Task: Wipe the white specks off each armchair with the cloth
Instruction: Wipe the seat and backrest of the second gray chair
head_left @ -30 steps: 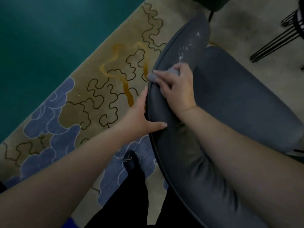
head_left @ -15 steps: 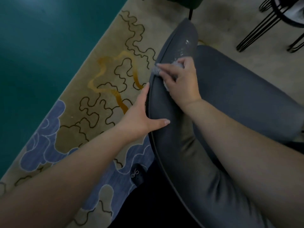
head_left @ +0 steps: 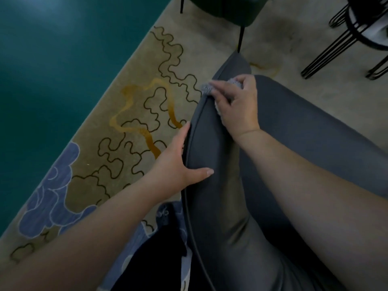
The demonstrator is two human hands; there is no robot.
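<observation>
A dark grey armchair (head_left: 304, 148) fills the right half of the view, its curved arm (head_left: 207, 143) running toward the top centre. My right hand (head_left: 237, 106) presses a fluffy grey cloth (head_left: 206, 88) onto the upper part of that arm, fingers spread over the cloth. My left hand (head_left: 178, 158) grips the outer edge of the arm lower down, thumb on top and fingers along the piped seam. No white specks show on the arm beyond the cloth.
A patterned rug (head_left: 134, 122) with squiggly lines and blue cloud shapes lies to the left, beside teal floor (head_left: 52, 59). A dark green chair (head_left: 226, 11) stands at the top, black wire legs (head_left: 336, 45) at top right. My dark shoe (head_left: 165, 215) is beside the armchair.
My right hand has slid the cloth farther up the arm over the patch of white specks, which no longer shows. My left hand stays on the arm's edge.
</observation>
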